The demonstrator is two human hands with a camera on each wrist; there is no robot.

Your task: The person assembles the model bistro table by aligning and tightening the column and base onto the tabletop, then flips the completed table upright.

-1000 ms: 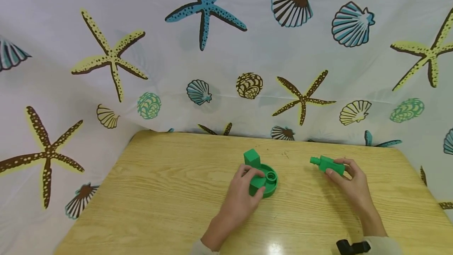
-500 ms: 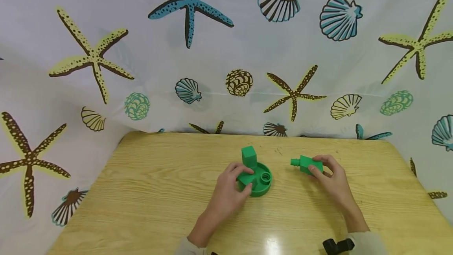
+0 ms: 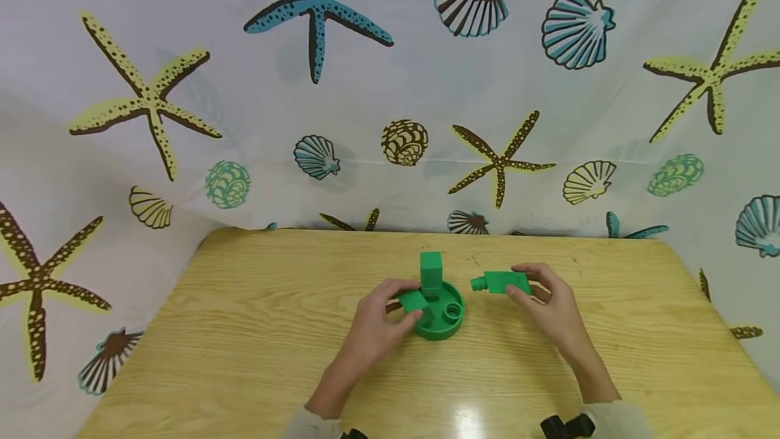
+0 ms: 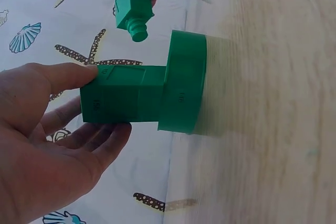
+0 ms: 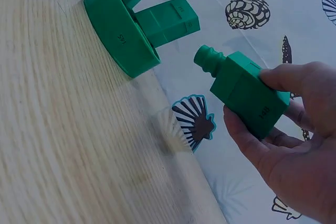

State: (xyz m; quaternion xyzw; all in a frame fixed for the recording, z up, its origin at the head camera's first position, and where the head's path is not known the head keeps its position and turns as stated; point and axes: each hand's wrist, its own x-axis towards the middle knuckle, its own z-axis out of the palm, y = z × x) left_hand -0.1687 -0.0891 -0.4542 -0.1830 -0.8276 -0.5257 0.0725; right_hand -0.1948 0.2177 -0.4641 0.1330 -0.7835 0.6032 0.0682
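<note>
Fingers [image 4: 113, 142] occupied on both sides of a round green tray [image 3: 445, 335]

Head view: the left hand [image 3: 370, 327] pinches a left block [image 3: 414, 303] at the tray's near left; the right hand [image 3: 551, 307] holds a necked block [image 3: 500, 281] sideways, threaded end towards the tray but apart from it. Another block [image 3: 431, 273] stands upright in the tray, by a ring-shaped socket [image 3: 453, 311]. Should neck meet socket tilted, the threads would probably bind; a slack left grip could let the tray slide on the worktop [image 3: 274, 330].

Left wrist view: thumb and fingers span the left block; whether it is fully seated cannot be told.

Right wrist view: the necked block is firmly clasped. The left block is cut off above, the socket hidden; printed marks blur.
</note>
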